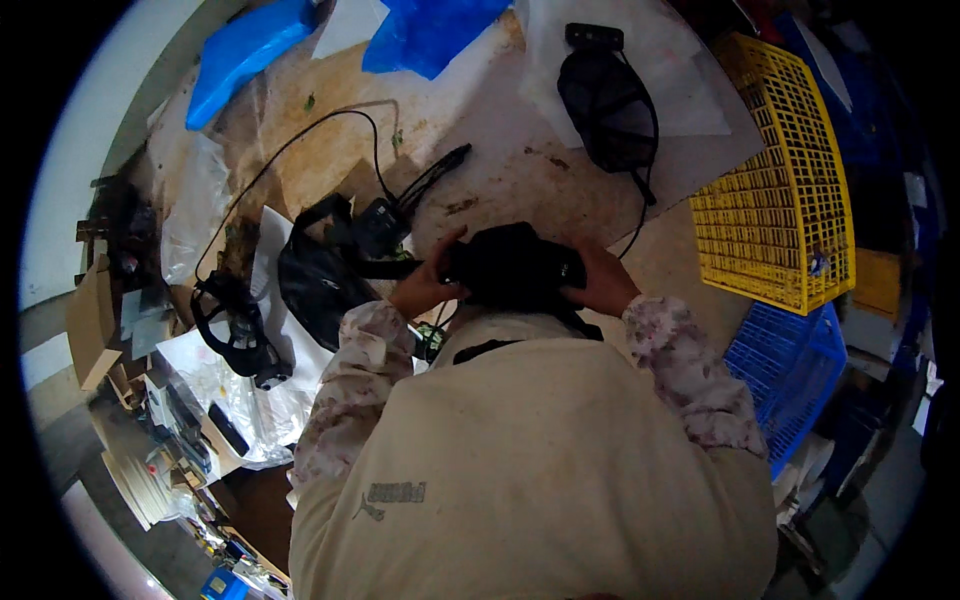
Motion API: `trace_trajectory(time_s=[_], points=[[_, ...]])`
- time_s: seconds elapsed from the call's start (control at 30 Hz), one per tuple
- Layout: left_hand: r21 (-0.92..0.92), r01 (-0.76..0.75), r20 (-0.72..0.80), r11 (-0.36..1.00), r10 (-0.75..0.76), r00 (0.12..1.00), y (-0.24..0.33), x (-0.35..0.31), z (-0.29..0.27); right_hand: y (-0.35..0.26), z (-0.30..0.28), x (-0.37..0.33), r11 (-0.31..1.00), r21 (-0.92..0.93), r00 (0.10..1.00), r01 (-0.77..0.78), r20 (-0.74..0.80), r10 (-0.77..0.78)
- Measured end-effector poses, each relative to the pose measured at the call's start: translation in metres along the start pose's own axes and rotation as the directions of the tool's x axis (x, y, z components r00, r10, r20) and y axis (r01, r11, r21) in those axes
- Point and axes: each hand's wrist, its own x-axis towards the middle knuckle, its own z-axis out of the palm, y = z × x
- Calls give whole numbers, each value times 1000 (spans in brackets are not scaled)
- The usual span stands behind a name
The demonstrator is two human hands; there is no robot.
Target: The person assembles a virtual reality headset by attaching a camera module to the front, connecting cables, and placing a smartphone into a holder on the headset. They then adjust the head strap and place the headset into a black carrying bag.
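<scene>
Between both hands I hold a black headgear-like thing (512, 262) close in front of my beige-clad chest; its exact kind is too dark to tell. My left hand (428, 284) grips its left side with bent fingers. At its right end, beside a boxy part, my right hand (605, 280) is closed on it. Left of my hands lie a black pouch with a strap (318, 275) and a small black box (380, 228) with cables. Farther left rests a black strapped headset (240, 330) with a thin cable. A black mesh cap (607, 110) lies at the far right.
A yellow plastic crate (775, 180) stands on the right, with a blue crate (790, 365) nearer me. Blue plastic sheets (430, 35) lie at the far edge of the stained brown surface (480, 190). Clear plastic wrap (265, 415) and a cardboard box (92, 325) are on the left.
</scene>
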Motion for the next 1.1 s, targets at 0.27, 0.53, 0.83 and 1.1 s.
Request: trace_trajectory(time_s=[0.27, 0.53, 0.83, 1.1], points=[[156, -207, 67, 966, 199, 978, -10, 9, 1, 23, 17, -17, 934, 194, 946, -300, -63, 317], [375, -114, -219, 920, 208, 953, -14, 30, -4, 19, 15, 11, 975, -187, 865, -121, -502, 11], [868, 152, -296, 473, 245, 923, 46, 27, 19, -50, 32, 39, 795, -555, 869, 246, -236, -434], [980, -168, 39, 109, 718, 695, 33, -29, 25, -63, 5, 58, 830, -410, 839, 378, -229, -494]])
